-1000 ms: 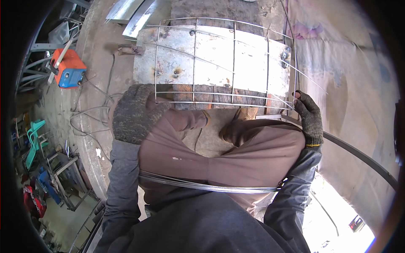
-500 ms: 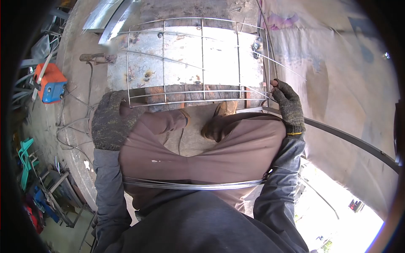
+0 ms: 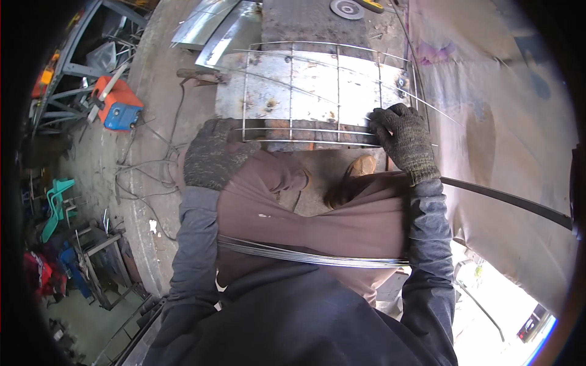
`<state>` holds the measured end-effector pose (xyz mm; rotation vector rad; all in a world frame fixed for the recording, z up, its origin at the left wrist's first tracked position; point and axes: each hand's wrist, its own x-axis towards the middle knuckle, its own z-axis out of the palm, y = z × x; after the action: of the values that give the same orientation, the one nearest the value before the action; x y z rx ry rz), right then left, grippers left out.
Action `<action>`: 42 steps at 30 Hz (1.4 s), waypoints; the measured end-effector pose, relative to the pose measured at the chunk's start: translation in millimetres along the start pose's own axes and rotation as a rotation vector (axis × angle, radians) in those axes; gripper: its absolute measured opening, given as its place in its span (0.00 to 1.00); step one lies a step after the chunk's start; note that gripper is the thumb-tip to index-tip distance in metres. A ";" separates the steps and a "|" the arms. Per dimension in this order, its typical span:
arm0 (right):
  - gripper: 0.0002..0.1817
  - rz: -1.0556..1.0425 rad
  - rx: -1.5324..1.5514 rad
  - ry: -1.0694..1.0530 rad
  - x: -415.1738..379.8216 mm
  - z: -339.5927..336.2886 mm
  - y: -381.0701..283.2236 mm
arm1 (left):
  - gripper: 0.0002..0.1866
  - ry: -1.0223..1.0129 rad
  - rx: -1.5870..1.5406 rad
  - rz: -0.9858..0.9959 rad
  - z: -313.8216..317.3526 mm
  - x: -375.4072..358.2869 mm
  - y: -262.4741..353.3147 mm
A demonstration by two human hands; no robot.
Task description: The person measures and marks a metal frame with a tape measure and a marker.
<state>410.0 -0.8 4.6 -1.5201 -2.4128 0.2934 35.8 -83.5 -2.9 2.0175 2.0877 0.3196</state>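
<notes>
A welded-wire grid (image 3: 338,91) lies over a pale, stained metal plate (image 3: 311,110) in front of my knees. My left hand (image 3: 213,160), in a dark knitted glove, is at the grid's near left corner, its fingers closed around the end wires. My right hand (image 3: 404,141), gloved alike, reaches over the grid's near right part, with fingers and thumb closed on the near wires. The glove hides the wires beneath it. A bundle of thin metal wires (image 3: 311,257) lies across my lap.
An orange and blue machine (image 3: 119,107) stands left, with cables (image 3: 143,177) on the floor. Bent sheet-metal strips (image 3: 226,39) lie beyond the plate. A grinder disc (image 3: 347,8) shows at the top. A hanging tarp (image 3: 500,140) and a dark bar (image 3: 506,198) border the right.
The view has shifted, so everything appears farther right. My right hand has moved from the grid's right end inward onto its near wires. My left hand stays at the left corner.
</notes>
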 end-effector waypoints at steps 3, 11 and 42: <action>0.12 0.011 -0.019 -0.035 3.8 3.5 -3.4 | 0.36 -0.048 0.029 -0.055 -13.1 -0.6 14.5; 0.10 -0.056 0.097 0.258 0.4 -1.3 8.6 | 0.41 -0.039 -0.034 -0.065 5.6 -2.3 -7.2; 0.09 0.021 -0.120 0.251 -43.2 -19.7 55.5 | 0.37 -0.021 0.119 -0.014 -0.5 1.2 10.8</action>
<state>481.4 -15.5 0.5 -1.5306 -2.2528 -0.0385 45.9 -82.0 0.8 2.0608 2.1547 0.1741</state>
